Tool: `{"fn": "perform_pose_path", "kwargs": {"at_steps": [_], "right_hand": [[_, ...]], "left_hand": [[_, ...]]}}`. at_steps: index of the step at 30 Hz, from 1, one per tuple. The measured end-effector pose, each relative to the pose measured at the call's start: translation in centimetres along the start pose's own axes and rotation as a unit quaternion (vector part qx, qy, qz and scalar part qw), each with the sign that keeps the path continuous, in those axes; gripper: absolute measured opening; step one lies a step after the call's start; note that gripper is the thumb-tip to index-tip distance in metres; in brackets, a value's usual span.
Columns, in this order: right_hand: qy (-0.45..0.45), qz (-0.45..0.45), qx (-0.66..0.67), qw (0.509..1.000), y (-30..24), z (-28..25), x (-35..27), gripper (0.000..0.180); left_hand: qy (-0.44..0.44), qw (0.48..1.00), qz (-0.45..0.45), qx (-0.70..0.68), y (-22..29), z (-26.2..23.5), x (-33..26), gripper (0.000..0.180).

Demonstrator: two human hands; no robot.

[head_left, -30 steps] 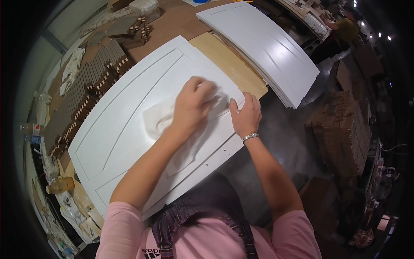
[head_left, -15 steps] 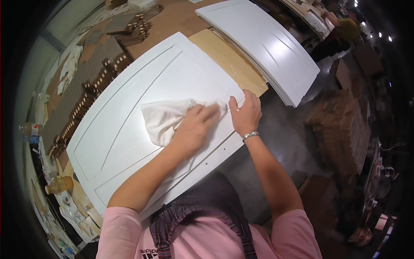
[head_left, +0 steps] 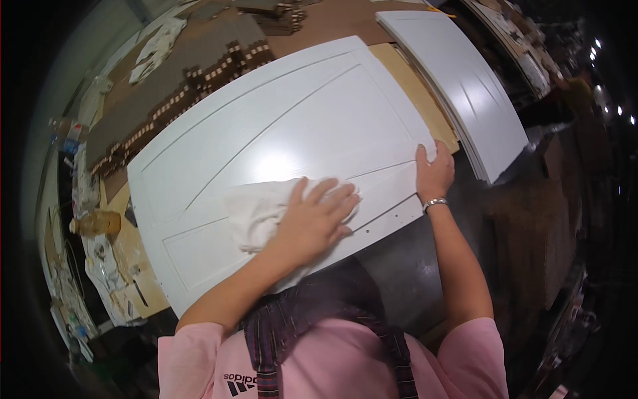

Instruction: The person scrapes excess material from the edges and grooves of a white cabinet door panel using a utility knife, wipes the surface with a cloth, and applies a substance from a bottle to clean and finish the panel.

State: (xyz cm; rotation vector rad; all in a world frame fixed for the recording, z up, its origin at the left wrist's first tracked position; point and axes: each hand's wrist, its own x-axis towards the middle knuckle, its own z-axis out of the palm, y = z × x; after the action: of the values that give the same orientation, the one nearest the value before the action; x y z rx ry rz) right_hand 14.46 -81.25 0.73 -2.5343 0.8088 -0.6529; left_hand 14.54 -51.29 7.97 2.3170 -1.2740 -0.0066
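Over here the left hand (head_left: pixel 314 223) lies, fingers spread, on a white cloth (head_left: pixel 252 214) bunched to its left, the white panel (head_left: pixel 286 126) beneath. The right hand (head_left: pixel 435 176) rests at the panel's edge, thumb apart; whether it pinches, I can't tell.

The left hand (head_left: pixel 318 218) partly hides the cloth (head_left: pixel 256 214).

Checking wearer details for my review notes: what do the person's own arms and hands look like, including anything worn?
The left hand and the right hand are gloveless. The right one wears a silver-coloured wristband; no band shows on the left. Short pink sleeves leave both forearms bare. Dark striped straps run over the pink shirt.
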Motion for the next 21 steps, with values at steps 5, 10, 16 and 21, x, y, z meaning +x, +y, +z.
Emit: {"fn": "perform_pose_path", "kwargs": {"at_steps": [5,10,16,21], "right_hand": [[-0.015,0.034,0.002,0.999,1.3,-0.8,0.3,0.044],[-0.012,0.019,-0.003,1.000,-0.1,-0.6,0.2,0.043],[-0.021,0.011,-0.002,1.000,0.6,-0.5,0.4,0.041],[-0.014,0.005,0.009,1.000,-0.5,-0.3,0.2,0.040]], "left_hand": [[0.064,0.997,-0.049,-0.004,-4.0,-2.0,-12.4,0.037],[0.167,0.930,-0.321,-0.062,-5.2,-8.9,-19.3,0.043],[0.102,0.988,-0.115,0.003,-1.0,0.2,-6.4,0.033],[0.101,0.993,-0.049,-0.034,-0.5,3.1,0.3,0.029]]}}
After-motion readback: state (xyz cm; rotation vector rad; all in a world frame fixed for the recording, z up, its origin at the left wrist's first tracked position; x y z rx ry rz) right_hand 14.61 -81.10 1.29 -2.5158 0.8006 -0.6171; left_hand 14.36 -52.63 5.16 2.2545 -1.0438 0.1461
